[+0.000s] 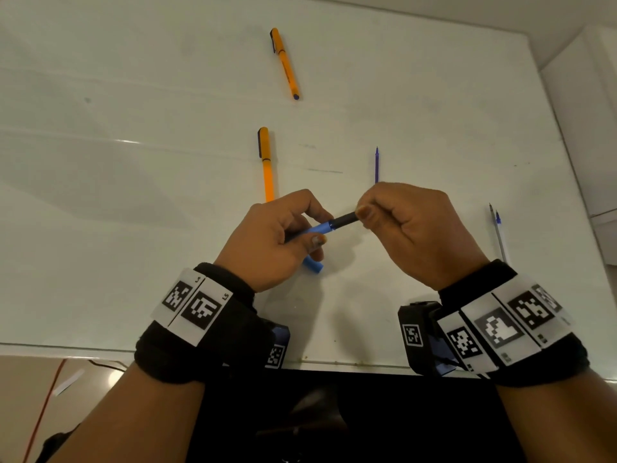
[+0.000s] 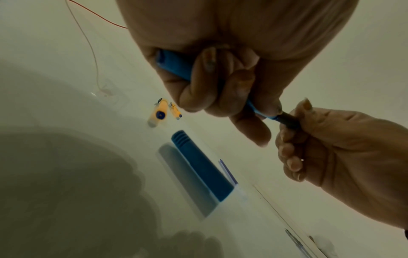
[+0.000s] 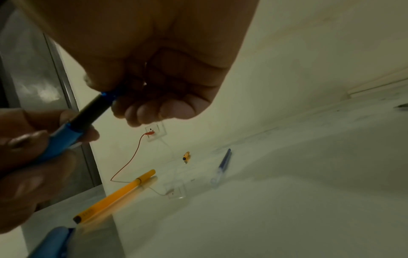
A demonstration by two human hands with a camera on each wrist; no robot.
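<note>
A blue pen [image 1: 319,228] is held level above the white table [image 1: 133,195], between both hands. My left hand [image 1: 321,229] grips the blue barrel [image 2: 174,66] with curled fingers and thumb. My right hand [image 1: 363,211] pinches the pen's black front section [image 1: 344,219], whose tip is hidden inside the fingers. The black section [image 3: 92,111] still sits in the barrel's end. A blue cap [image 1: 314,265] lies on the table under my left hand, and it shows whole in the left wrist view as the blue cap [image 2: 200,165].
Two orange pens lie further away, one near [image 1: 266,162] and one far [image 1: 284,63]. A thin purple refill [image 1: 377,165] lies just beyond my right hand. Two clear pens [image 1: 499,233] lie near the table's right edge. The table's front edge [image 1: 334,362] runs under my wrists.
</note>
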